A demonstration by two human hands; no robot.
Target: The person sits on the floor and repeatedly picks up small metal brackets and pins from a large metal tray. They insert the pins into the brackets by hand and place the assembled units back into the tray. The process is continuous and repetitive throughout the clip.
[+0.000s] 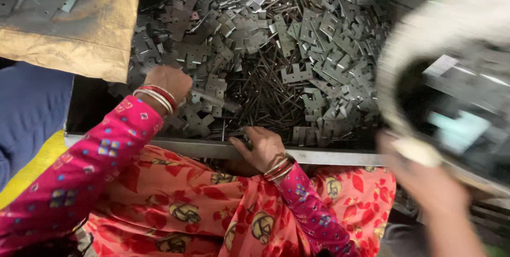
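A big heap of small flat grey metal stampings and thin pins [276, 55] fills a dark metal tray [329, 156]. My left hand [167, 83], in a pink sleeve with red and white bangles, is down in the near left part of the heap, fingers closed around a few metal pieces, with one flat strip [215, 99] sticking out to the right. At the tray's near rim my right hand [264, 148] rests with its fingers curled over the edge, touching the pins just behind it.
A worn brown cardboard sheet [85, 28] with more metal parts on it overlaps the tray's far left corner. At the right, another person's blurred hand [425, 182] holds a white-rimmed container [451, 39] of metal parts close to the camera. Blue cloth [26, 108] lies at left.
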